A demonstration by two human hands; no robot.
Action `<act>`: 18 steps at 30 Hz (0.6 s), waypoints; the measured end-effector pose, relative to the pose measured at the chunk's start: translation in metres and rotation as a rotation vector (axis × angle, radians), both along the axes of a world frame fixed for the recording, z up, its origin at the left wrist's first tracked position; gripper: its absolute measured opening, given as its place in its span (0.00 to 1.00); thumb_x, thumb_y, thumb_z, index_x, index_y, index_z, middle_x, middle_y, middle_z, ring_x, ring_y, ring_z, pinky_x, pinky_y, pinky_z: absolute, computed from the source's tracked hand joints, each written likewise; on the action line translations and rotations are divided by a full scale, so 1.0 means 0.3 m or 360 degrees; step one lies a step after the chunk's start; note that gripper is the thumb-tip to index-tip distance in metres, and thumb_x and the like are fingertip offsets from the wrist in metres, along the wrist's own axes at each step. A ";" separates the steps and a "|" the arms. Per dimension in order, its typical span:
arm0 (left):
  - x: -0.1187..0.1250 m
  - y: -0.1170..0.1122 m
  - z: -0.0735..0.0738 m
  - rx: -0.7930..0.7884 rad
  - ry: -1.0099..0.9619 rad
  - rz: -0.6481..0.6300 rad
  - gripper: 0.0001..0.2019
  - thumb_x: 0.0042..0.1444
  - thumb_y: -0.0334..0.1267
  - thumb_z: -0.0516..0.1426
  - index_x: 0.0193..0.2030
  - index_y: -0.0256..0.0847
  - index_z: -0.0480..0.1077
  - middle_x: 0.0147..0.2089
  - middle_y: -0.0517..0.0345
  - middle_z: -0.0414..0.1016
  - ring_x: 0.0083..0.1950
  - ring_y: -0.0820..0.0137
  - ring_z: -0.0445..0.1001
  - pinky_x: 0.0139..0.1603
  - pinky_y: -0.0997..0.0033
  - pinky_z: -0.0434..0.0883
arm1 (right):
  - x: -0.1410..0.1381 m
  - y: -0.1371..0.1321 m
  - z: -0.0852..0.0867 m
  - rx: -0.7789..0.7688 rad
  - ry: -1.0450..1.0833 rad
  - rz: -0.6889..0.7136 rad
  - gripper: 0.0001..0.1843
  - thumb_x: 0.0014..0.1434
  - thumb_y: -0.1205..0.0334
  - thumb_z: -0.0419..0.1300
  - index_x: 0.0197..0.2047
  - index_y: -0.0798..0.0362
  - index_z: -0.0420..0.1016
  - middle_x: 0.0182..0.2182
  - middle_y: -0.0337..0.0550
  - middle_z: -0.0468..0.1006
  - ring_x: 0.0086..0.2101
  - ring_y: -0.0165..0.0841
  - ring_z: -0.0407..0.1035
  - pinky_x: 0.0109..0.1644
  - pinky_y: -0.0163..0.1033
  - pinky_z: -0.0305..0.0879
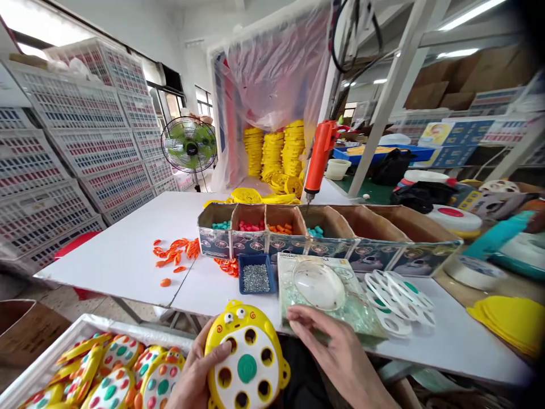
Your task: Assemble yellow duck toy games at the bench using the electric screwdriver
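My left hand grips a yellow animal-shaped plastic toy upright, its thumb over the front. The toy has bulging eyes, orange swirl cheeks and a white face plate with several round holes around a green centre. To the right of it, my right hand hangs with fingers stretched out and slightly apart, and I see nothing in it. Just beyond those fingers is a flat box with a clear shallow dish on top. A blue tray of small metal screws sits left of the box.
A cardboard bin row holds small coloured pieces. Above it hangs an orange electric screwdriver. Orange parts lie on the left, white plates on the right. A white crate of toys stands lower left; yellow stacks stand behind.
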State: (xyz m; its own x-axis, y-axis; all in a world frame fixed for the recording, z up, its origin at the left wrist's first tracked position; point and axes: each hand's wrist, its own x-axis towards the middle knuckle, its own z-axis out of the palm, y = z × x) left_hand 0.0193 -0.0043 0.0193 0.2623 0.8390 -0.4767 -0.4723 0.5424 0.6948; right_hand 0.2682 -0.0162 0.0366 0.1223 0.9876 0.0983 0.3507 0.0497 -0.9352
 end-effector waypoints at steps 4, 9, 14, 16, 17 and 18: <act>-0.085 0.023 -0.032 -0.0067 0.0105 0.0195 0.46 0.49 0.37 0.72 0.72 0.46 0.56 0.47 0.46 0.87 0.43 0.49 0.86 0.40 0.56 0.83 | -0.127 0.269 0.046 0.0220 -0.0870 0.0398 0.16 0.69 0.59 0.55 0.51 0.48 0.83 0.49 0.46 0.85 0.49 0.42 0.78 0.56 0.45 0.72; -0.128 0.033 -0.038 -0.0019 0.0101 0.0209 0.44 0.48 0.40 0.73 0.71 0.43 0.60 0.48 0.43 0.87 0.44 0.48 0.86 0.41 0.55 0.83 | -0.348 0.558 0.015 0.0091 -0.1458 0.0692 0.16 0.68 0.68 0.53 0.48 0.53 0.83 0.49 0.51 0.85 0.51 0.44 0.76 0.57 0.44 0.68; -0.148 0.026 -0.029 -0.0067 0.0096 0.0302 0.43 0.43 0.40 0.75 0.67 0.42 0.67 0.42 0.46 0.88 0.40 0.48 0.87 0.35 0.60 0.83 | -0.498 0.679 -0.054 -0.0045 -0.1705 0.0795 0.11 0.69 0.62 0.57 0.49 0.56 0.79 0.47 0.50 0.83 0.48 0.40 0.77 0.55 0.49 0.71; -0.161 0.024 -0.036 -0.0123 0.0082 0.0321 0.44 0.42 0.39 0.75 0.68 0.46 0.66 0.40 0.49 0.88 0.39 0.49 0.87 0.35 0.58 0.83 | -0.532 0.700 -0.083 -0.0092 -0.1771 0.0799 0.12 0.69 0.58 0.60 0.49 0.56 0.78 0.48 0.48 0.82 0.49 0.39 0.76 0.57 0.52 0.72; -0.167 0.023 -0.043 -0.0150 0.0066 0.0331 0.46 0.41 0.39 0.75 0.69 0.47 0.66 0.40 0.50 0.88 0.39 0.49 0.87 0.36 0.57 0.83 | -0.544 0.710 -0.097 -0.0110 -0.1792 0.0796 0.12 0.69 0.57 0.60 0.49 0.56 0.78 0.48 0.47 0.82 0.49 0.39 0.76 0.58 0.53 0.72; -0.173 0.023 -0.053 -0.0171 0.0048 0.0343 0.47 0.41 0.39 0.75 0.69 0.48 0.65 0.40 0.50 0.88 0.39 0.49 0.87 0.37 0.56 0.84 | -0.552 0.719 -0.111 -0.0124 -0.1803 0.0791 0.13 0.69 0.56 0.60 0.49 0.56 0.78 0.48 0.47 0.82 0.50 0.40 0.76 0.58 0.54 0.72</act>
State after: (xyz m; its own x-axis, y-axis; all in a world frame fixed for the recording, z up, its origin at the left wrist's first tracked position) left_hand -0.0327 0.0025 0.0035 0.0666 0.8179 -0.5714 -0.5650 0.5029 0.6540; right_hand 0.1025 0.1995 0.0033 -0.3827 0.9105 -0.1566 0.9222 0.3663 -0.1236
